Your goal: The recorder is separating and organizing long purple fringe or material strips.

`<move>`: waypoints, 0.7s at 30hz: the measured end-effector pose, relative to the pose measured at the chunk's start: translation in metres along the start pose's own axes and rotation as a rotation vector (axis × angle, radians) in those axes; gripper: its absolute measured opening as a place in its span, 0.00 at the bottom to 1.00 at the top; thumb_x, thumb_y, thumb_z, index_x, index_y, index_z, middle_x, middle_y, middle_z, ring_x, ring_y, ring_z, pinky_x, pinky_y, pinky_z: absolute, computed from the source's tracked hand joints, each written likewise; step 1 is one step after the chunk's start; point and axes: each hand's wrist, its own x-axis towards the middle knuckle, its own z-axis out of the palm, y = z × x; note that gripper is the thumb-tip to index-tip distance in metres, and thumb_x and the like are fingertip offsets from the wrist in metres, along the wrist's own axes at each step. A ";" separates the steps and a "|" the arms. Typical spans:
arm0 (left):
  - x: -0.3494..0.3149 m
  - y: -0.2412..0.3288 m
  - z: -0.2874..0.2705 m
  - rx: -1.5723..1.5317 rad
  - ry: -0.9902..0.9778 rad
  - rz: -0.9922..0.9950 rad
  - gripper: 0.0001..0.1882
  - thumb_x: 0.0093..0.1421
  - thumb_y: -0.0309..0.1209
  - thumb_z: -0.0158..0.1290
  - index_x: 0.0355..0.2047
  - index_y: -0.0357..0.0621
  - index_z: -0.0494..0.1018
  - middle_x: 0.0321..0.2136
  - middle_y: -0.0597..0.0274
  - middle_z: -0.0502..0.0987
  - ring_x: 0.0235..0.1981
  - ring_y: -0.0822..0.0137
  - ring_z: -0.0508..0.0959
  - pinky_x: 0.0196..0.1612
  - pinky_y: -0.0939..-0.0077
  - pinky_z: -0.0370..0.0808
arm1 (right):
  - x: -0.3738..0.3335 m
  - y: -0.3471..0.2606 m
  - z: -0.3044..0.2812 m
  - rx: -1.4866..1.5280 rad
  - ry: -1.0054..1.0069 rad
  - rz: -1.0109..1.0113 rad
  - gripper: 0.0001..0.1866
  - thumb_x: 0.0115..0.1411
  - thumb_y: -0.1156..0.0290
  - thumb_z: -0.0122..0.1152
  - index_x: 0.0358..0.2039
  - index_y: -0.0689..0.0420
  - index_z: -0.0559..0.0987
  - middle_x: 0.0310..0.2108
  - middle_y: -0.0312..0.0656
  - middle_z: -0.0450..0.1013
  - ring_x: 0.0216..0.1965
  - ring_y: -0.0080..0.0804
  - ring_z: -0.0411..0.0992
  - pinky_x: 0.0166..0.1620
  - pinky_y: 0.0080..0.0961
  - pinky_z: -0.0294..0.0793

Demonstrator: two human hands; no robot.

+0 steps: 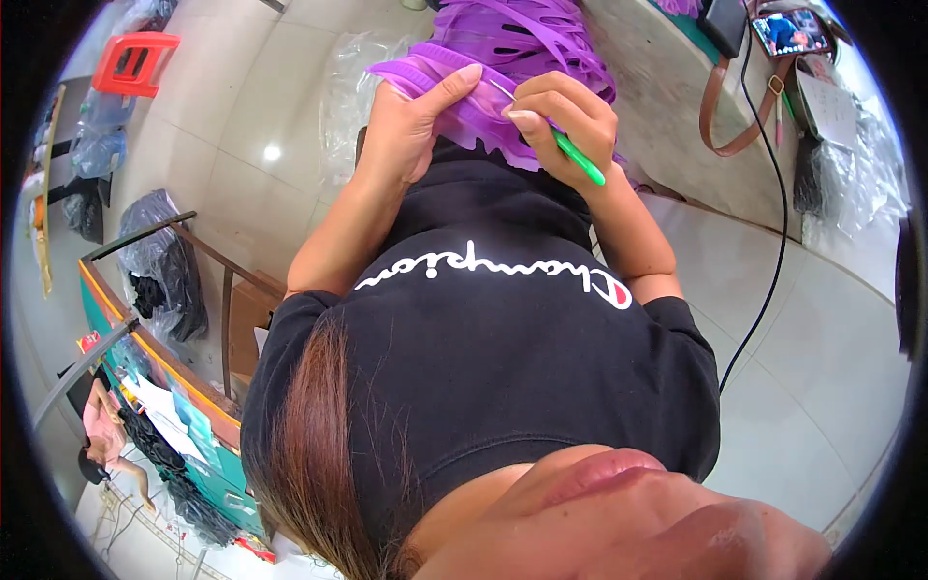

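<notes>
Head view: nearest the lens, your black shirt [522, 367] fills the middle, with long hair [314, 435] falling across one side; your legs are mostly hidden. Beyond it, your hands are near each other but apart. Your left hand [411, 121] is clamped on a fold of the purple piece [522, 48], thumb on top, its other fingers largely hidden. Your right hand [570, 121] grips a green-handled tool [580, 159] with a thin metal shaft; whether its tip pierces the purple or only lies over it, you can't tell. The purple piece, ruffled near you and cut into strips farther off, lies over your lap and runs out of the top edge.

To your right stands a mottled grey table [696, 145], partly cut off. Near it are a lit phone [793, 34], a brown strap [715, 126] and a black cable [781, 208]. Pale tiles [261, 97] cover the floor, where clear plastic [343, 106] lies. Farther left you see a red stool [140, 63], a bulging plastic bag [159, 251] and, bent by the fisheye rim, another person [104, 425], small and hard to make out.
</notes>
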 end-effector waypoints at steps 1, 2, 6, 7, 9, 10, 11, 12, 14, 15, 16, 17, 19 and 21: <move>0.000 -0.001 0.000 0.000 0.001 -0.001 0.07 0.57 0.26 0.58 0.32 0.36 0.75 0.26 0.57 0.79 0.27 0.69 0.79 0.34 0.77 0.76 | 0.000 -0.001 0.000 0.001 0.000 0.001 0.08 0.55 0.75 0.61 0.23 0.66 0.75 0.23 0.46 0.72 0.24 0.35 0.72 0.28 0.23 0.72; 0.000 -0.001 -0.001 0.006 -0.003 0.016 0.06 0.57 0.26 0.58 0.32 0.36 0.75 0.26 0.57 0.79 0.27 0.69 0.79 0.33 0.78 0.76 | 0.000 -0.001 -0.001 0.004 -0.010 -0.004 0.08 0.55 0.75 0.61 0.23 0.66 0.75 0.23 0.46 0.72 0.24 0.35 0.72 0.28 0.24 0.72; -0.001 0.000 0.000 0.016 -0.012 0.031 0.07 0.56 0.27 0.59 0.32 0.35 0.75 0.25 0.58 0.79 0.26 0.69 0.79 0.31 0.78 0.76 | 0.002 -0.003 -0.001 0.006 -0.032 -0.012 0.08 0.55 0.75 0.61 0.23 0.65 0.76 0.23 0.46 0.72 0.24 0.35 0.73 0.28 0.24 0.72; -0.002 0.000 0.000 0.017 -0.012 0.030 0.07 0.56 0.27 0.59 0.32 0.35 0.75 0.25 0.58 0.79 0.26 0.69 0.79 0.31 0.78 0.76 | 0.001 -0.003 -0.001 0.006 -0.031 -0.011 0.08 0.55 0.75 0.61 0.23 0.65 0.76 0.23 0.46 0.72 0.24 0.35 0.73 0.28 0.24 0.72; -0.001 0.001 0.001 0.088 0.033 0.031 0.08 0.55 0.28 0.60 0.31 0.35 0.76 0.25 0.59 0.79 0.25 0.71 0.79 0.30 0.79 0.75 | 0.001 -0.001 -0.001 -0.055 -0.020 -0.031 0.07 0.53 0.75 0.63 0.23 0.64 0.76 0.23 0.44 0.72 0.23 0.35 0.71 0.27 0.25 0.71; 0.000 0.000 0.002 0.089 0.031 0.031 0.08 0.55 0.28 0.60 0.31 0.35 0.76 0.25 0.59 0.79 0.25 0.71 0.79 0.30 0.79 0.75 | 0.001 -0.002 0.000 -0.056 -0.018 -0.031 0.07 0.53 0.75 0.63 0.23 0.64 0.76 0.23 0.44 0.72 0.23 0.35 0.71 0.27 0.25 0.71; -0.001 -0.002 0.002 0.200 0.064 0.104 0.08 0.55 0.28 0.60 0.30 0.35 0.76 0.24 0.60 0.79 0.25 0.72 0.78 0.30 0.80 0.74 | 0.001 -0.004 0.000 -0.117 -0.056 0.019 0.07 0.54 0.74 0.62 0.23 0.64 0.76 0.21 0.43 0.71 0.21 0.34 0.70 0.25 0.25 0.69; -0.002 -0.003 0.002 0.311 0.096 0.177 0.08 0.55 0.28 0.61 0.29 0.35 0.76 0.24 0.61 0.79 0.24 0.74 0.78 0.29 0.80 0.74 | 0.000 -0.006 0.000 -0.179 -0.094 0.068 0.08 0.55 0.73 0.62 0.22 0.63 0.76 0.20 0.43 0.70 0.20 0.33 0.69 0.24 0.25 0.68; -0.003 -0.001 0.005 0.430 0.111 0.255 0.07 0.54 0.28 0.61 0.28 0.35 0.76 0.24 0.61 0.79 0.25 0.74 0.78 0.30 0.80 0.73 | 0.001 -0.011 -0.002 -0.230 -0.146 0.221 0.10 0.57 0.72 0.60 0.21 0.62 0.75 0.18 0.41 0.69 0.18 0.31 0.67 0.22 0.24 0.65; -0.003 0.001 0.007 0.548 0.126 0.335 0.07 0.54 0.28 0.61 0.27 0.36 0.77 0.25 0.62 0.79 0.25 0.74 0.77 0.30 0.80 0.73 | 0.002 -0.013 -0.004 -0.279 -0.197 0.376 0.13 0.59 0.70 0.58 0.20 0.62 0.74 0.16 0.40 0.68 0.16 0.28 0.65 0.21 0.23 0.63; -0.007 0.003 0.006 0.544 0.110 0.339 0.07 0.54 0.28 0.61 0.27 0.36 0.77 0.25 0.62 0.79 0.25 0.74 0.77 0.30 0.80 0.73 | 0.006 -0.017 -0.007 -0.294 -0.190 0.376 0.13 0.59 0.70 0.58 0.20 0.62 0.74 0.16 0.40 0.68 0.16 0.28 0.65 0.21 0.23 0.63; -0.008 0.006 0.004 0.522 0.148 0.283 0.07 0.54 0.27 0.61 0.29 0.36 0.76 0.25 0.62 0.79 0.27 0.74 0.77 0.32 0.80 0.73 | 0.014 -0.018 -0.014 0.004 -0.253 0.662 0.15 0.61 0.69 0.56 0.19 0.62 0.73 0.15 0.38 0.67 0.16 0.24 0.64 0.21 0.21 0.62; -0.005 0.010 0.001 0.478 0.136 0.239 0.08 0.54 0.27 0.61 0.30 0.36 0.76 0.26 0.62 0.78 0.28 0.73 0.77 0.33 0.80 0.73 | 0.013 -0.011 -0.023 0.578 -0.119 0.839 0.18 0.64 0.64 0.53 0.20 0.62 0.72 0.14 0.34 0.67 0.14 0.18 0.62 0.21 0.17 0.61; -0.003 0.010 -0.003 0.225 0.045 0.031 0.10 0.53 0.26 0.62 0.34 0.36 0.74 0.29 0.62 0.78 0.30 0.72 0.77 0.37 0.80 0.72 | 0.010 -0.004 -0.018 0.460 0.056 0.664 0.13 0.61 0.68 0.57 0.22 0.61 0.71 0.19 0.36 0.70 0.21 0.22 0.68 0.27 0.19 0.67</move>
